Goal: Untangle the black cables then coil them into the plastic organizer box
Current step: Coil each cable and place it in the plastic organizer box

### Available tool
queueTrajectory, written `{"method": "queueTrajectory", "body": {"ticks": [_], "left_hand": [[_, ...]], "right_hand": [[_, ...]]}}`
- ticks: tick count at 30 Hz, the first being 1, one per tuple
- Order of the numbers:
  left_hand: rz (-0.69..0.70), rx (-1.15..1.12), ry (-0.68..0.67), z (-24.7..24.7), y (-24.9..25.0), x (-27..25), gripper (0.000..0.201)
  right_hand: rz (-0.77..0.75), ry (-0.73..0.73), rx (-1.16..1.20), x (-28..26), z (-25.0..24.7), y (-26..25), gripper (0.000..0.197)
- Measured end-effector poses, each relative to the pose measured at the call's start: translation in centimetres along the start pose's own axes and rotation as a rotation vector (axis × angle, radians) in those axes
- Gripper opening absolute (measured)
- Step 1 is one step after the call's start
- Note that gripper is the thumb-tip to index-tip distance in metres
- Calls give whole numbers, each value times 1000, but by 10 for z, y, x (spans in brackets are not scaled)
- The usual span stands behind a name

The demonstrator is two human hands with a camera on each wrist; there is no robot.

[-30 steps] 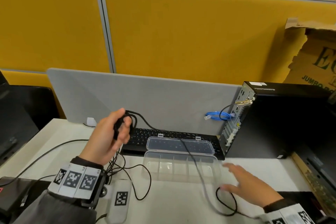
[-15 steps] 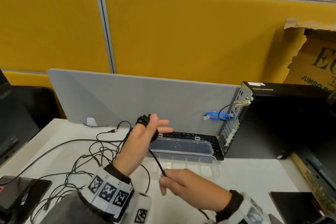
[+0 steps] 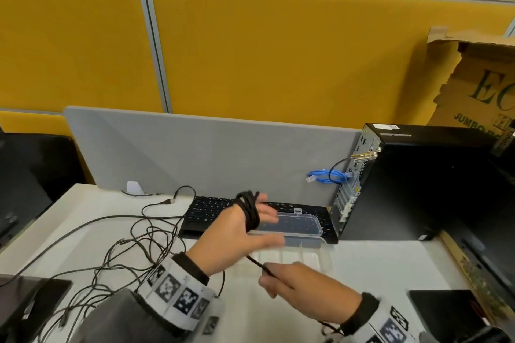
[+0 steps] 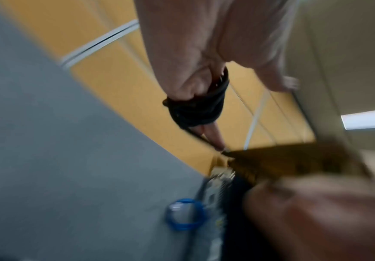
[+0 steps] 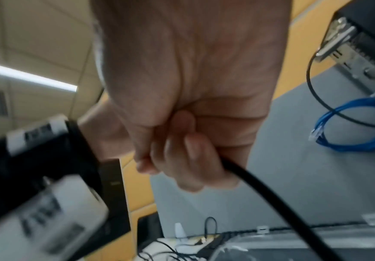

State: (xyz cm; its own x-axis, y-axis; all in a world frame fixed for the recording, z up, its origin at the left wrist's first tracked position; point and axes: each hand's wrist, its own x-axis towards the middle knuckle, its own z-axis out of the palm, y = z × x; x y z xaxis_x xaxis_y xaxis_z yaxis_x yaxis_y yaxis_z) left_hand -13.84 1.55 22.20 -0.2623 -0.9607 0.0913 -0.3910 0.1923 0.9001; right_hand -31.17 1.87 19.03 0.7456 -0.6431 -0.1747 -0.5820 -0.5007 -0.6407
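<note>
A black cable is wound in several turns as a coil [image 3: 250,211] round the straight fingers of my left hand [image 3: 276,228], which hovers over the clear plastic organizer box [image 3: 306,256]. The left wrist view shows the coil [image 4: 197,109] round the fingers too. A taut stretch of cable [image 3: 256,260] runs from the coil down to my right hand [image 3: 267,273], which pinches it in front of the box. In the right wrist view the curled fingers [image 5: 182,159] grip the cable [image 5: 271,197]. More thin black cables [image 3: 133,253] lie tangled on the desk at the left.
The box's lid [image 3: 295,224] lies open on a black keyboard [image 3: 211,209]. A black computer tower [image 3: 418,184] with a blue cable [image 3: 326,177] stands at the right, a grey divider [image 3: 195,153] behind. Dark flat devices [image 3: 446,312] lie at the front corners.
My left hand moved right from the keyboard's left end to above the box, and the coil on it grew. My right hand left the desk and took hold of the cable.
</note>
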Motion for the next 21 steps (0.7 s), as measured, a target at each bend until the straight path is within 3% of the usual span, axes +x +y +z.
{"method": "queueTrajectory", "body": {"ticks": [1,3,5,9,12,14,16,17,18,20,21], "left_hand": [[-77,236,-100,1,-5,-1,64],[-172,666,-226,0,-14,-5,63],[-236,791,-241,-8,-25,-9,46],[-434,605,-27,-42,-53,-15,37],[-491,561,97,-61,-62,-16,36],[-488,545,130,-65,-61,-14,35],[-487,552,110,-62,-57,-10,36],[-493,545,85,-58,-54,-8,36],[-495,536,55,-53,-51,-6,37],[-472,514,-5,-39,-44,-1,40],[-453,496,-35,-32,-38,0,40]], "right_hand": [[-15,28,-22,-2,-2,2,24],[11,99,-74,-10,-14,14,28],[88,140,-124,-22,-29,33,32],[319,225,-120,-53,-53,81,44],[491,309,-184,-66,-57,114,61],[599,297,-258,-67,-52,122,49],[674,193,-332,-63,-48,116,36],[670,140,-317,-60,-45,107,37],[631,109,-281,-55,-43,98,50],[448,142,-231,-41,-34,73,86],[340,164,-213,-33,-29,58,90]]}}
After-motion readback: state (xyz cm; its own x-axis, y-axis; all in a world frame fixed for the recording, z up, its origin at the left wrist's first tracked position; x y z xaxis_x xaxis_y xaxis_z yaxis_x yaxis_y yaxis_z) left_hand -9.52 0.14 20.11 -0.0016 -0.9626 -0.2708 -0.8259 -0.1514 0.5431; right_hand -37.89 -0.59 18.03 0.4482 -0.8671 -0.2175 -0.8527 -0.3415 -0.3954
